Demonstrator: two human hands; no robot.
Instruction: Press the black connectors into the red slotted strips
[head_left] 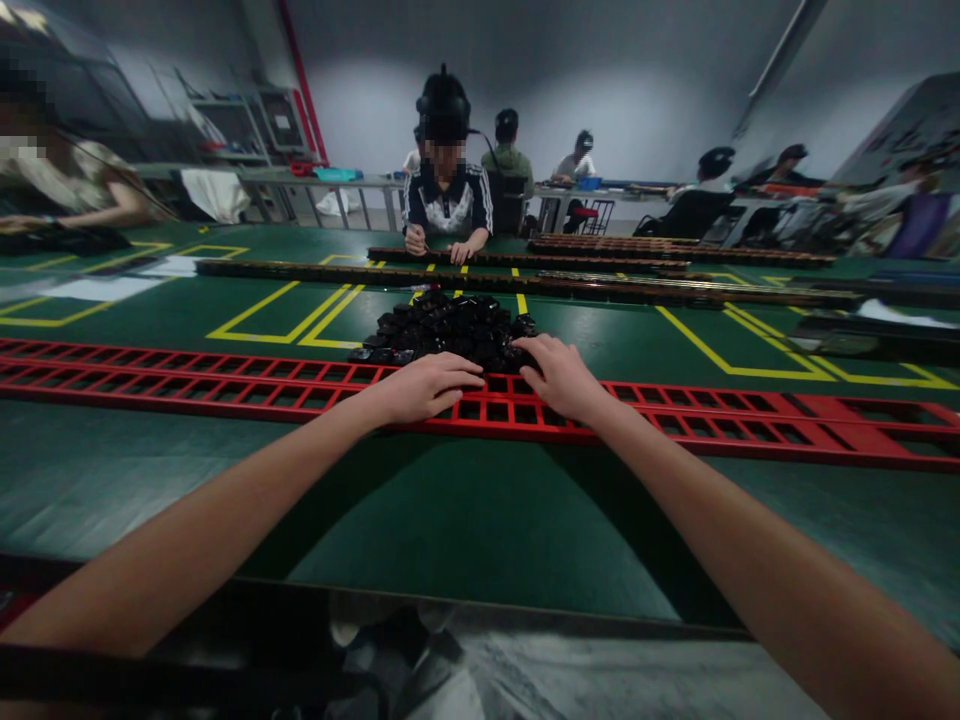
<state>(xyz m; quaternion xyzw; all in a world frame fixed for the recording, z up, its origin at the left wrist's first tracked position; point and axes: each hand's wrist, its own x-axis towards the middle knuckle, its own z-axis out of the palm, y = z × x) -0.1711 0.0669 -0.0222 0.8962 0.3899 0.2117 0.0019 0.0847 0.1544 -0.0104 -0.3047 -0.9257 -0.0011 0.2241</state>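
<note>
My left hand (424,387) rests palm down on the long red slotted rail (225,380) that runs across the green table (465,520). Its fingers are curled over the slots near the middle. My right hand (561,376) lies on the same rail a little to the right, fingertips reaching the near edge of a heap of small black parts (450,325). Whether either hand grips a part is hidden by the fingers.
Dark loaded rails (525,285) lie across the far side of the table. A person (448,205) sits opposite with hands on one of them. Another person's arm (75,205) is at far left. Yellow floor-style lines (300,320) mark the table. More people sit at benches behind.
</note>
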